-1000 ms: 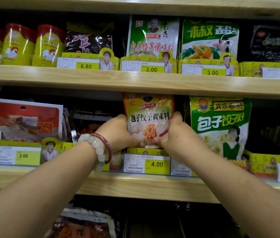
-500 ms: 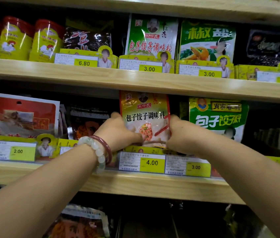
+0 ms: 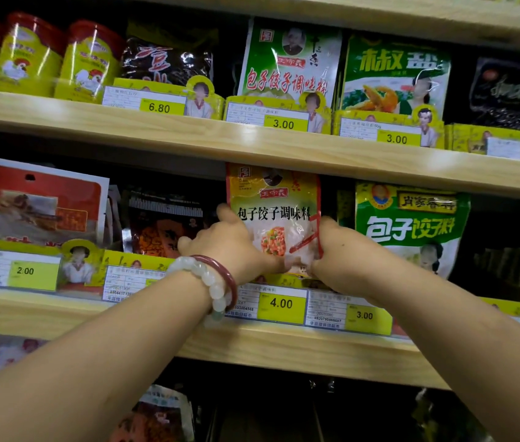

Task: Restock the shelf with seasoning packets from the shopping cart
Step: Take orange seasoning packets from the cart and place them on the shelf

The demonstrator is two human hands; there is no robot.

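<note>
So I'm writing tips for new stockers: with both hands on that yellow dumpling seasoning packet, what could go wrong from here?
1. The yellow seasoning packet has its top right at the upper shelf board; pushed in carelessly, it may catch or crumple.
2. The left hand and right hand grip only its lower corners, so the top might flop forward.
3. The right hand sits close to the green dumpling seasoning packet; pulling back could tip it.

Two wooden shelves (image 3: 252, 148) are showing, carrying three yellow cans (image 3: 89, 62), eight seasoning packets (image 3: 273, 215) and eight price tags (image 3: 281, 303).
</note>
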